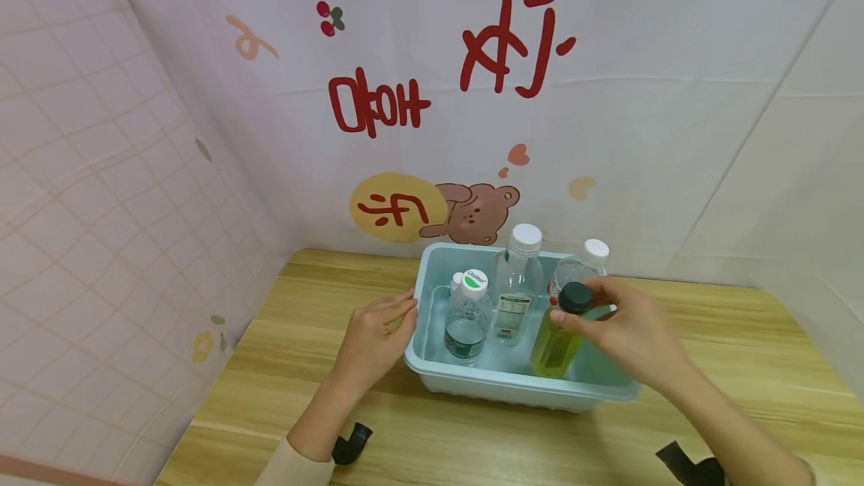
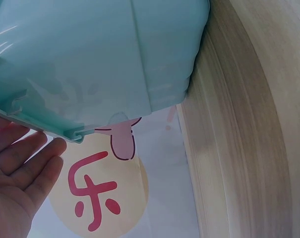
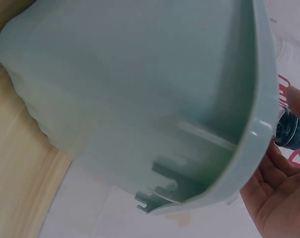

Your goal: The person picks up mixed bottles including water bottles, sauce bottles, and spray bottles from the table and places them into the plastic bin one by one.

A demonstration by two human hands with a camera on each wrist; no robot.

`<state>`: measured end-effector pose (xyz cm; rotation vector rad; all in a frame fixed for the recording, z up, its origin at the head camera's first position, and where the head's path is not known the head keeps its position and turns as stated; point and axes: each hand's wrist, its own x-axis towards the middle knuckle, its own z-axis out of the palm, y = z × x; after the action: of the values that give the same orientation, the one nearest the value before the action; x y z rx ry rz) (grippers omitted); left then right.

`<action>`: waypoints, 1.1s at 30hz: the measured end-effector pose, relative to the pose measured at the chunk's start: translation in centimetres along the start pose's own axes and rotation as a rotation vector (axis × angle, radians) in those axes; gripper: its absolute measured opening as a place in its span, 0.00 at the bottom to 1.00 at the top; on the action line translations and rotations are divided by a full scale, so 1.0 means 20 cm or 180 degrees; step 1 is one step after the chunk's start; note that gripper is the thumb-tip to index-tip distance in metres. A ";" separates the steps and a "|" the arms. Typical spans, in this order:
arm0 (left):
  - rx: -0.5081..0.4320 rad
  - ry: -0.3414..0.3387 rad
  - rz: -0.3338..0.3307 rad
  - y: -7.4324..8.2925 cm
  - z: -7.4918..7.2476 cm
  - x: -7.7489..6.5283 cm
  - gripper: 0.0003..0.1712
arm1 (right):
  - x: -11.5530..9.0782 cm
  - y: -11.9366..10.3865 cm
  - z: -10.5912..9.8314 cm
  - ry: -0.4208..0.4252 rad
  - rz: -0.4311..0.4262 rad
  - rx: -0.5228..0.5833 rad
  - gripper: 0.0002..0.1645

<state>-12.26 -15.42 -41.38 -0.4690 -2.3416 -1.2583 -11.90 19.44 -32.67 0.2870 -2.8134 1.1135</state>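
Note:
A light blue plastic basin (image 1: pixel 513 385) stands on the table with several bottles in it. My left hand (image 1: pixel 378 336) is at its left rim, thumb and fingertips pinching the edge; in the left wrist view the fingers (image 2: pixel 33 171) reach under the rim. My right hand (image 1: pixel 637 332) pinches the dark cap (image 1: pixel 575 297) of a bottle of yellow-green liquid (image 1: pixel 555 347), thumb on the near side and fingers behind. This bottle is at the basin's front right, slightly tilted. In the right wrist view the dark cap (image 3: pixel 291 130) shows beyond the rim, between thumb and fingers.
Inside the basin are a small clear bottle (image 1: pixel 467 325) with a white and green cap, a taller clear bottle (image 1: pixel 516 283), and a white-capped bottle (image 1: pixel 574 270) at the back right. Another white cap (image 1: pixel 457 280) shows partly. A printed cloth (image 1: pixel 607 118) hangs behind the wooden table (image 1: pixel 324 306).

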 end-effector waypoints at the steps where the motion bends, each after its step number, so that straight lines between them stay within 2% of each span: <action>1: 0.0001 0.0002 0.0004 0.00 0.00 0.00 0.15 | 0.00 0.00 0.00 0.0000 -0.0001 -0.0032 0.30; 6: 0.0003 -0.0005 0.0002 -0.01 0.00 -0.01 0.15 | -0.01 0.02 0.03 0.0029 -0.0049 -0.0180 0.27; 11: 0.0028 -0.0011 -0.0011 -0.01 0.00 -0.01 0.15 | -0.02 0.02 0.04 0.0002 -0.0062 -0.0179 0.26; 33: -0.0011 -0.0033 0.0006 -0.02 0.00 -0.01 0.15 | -0.04 0.06 0.08 -0.0001 -0.0122 -0.0404 0.28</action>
<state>-12.21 -15.63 -41.75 -0.4796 -2.3474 -1.2622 -11.49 19.34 -34.70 0.3278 -2.8505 0.9223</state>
